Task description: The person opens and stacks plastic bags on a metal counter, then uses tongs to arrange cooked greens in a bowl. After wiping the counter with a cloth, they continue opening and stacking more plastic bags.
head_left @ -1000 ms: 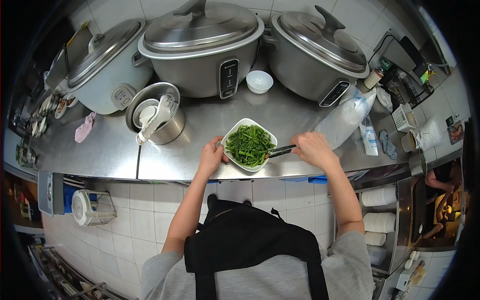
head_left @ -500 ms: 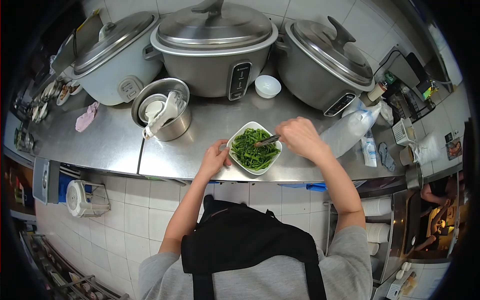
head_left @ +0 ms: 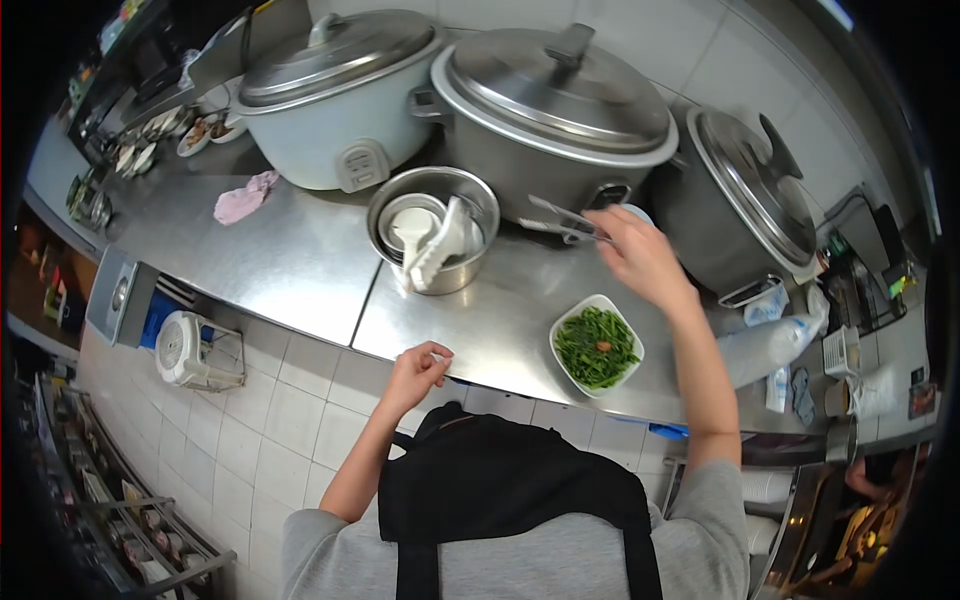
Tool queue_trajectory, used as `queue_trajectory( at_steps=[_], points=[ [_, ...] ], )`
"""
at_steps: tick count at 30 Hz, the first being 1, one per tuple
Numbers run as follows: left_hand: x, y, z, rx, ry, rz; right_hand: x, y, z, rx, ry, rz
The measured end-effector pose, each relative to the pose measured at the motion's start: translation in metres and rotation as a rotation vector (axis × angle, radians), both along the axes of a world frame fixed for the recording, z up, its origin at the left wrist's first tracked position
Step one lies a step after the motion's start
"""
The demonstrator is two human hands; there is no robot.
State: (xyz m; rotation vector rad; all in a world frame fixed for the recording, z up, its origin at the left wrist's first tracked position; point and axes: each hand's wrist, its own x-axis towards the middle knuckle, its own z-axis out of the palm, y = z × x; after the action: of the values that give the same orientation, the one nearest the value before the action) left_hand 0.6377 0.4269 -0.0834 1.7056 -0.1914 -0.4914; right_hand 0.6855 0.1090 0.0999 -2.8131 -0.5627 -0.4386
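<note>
A white square dish of green vegetables (head_left: 597,346) sits near the front edge of the steel counter (head_left: 290,260), with a small red bit on top. My right hand (head_left: 641,257) is raised above the counter in front of the middle rice cooker (head_left: 553,110) and grips metal tongs (head_left: 563,220) that point left toward the steel pot (head_left: 436,241). That pot holds a white bowl and a white rice paddle. My left hand (head_left: 416,372) hangs loosely curled at the counter's front edge, holding nothing, left of the dish.
Three big rice cookers line the back: a white one (head_left: 335,100) at left, steel ones in the middle and right (head_left: 745,200). A pink cloth (head_left: 244,198) lies left. Plastic bags (head_left: 765,340) lie right of the dish. Small dishes sit far left.
My right hand lifted the tongs out of the dish and moved them up and left toward the pot. My left hand let go of the dish and drew back to the counter edge. The view swung left.
</note>
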Motion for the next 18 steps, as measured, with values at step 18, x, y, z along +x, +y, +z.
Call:
queue_trajectory(
  at_steps=[18],
  points=[
    [0.030, 0.047, 0.012, -0.024, 0.126, -0.170, 0.156, 0.132, 0.018, -0.337, -0.036, 0.156]
  ],
)
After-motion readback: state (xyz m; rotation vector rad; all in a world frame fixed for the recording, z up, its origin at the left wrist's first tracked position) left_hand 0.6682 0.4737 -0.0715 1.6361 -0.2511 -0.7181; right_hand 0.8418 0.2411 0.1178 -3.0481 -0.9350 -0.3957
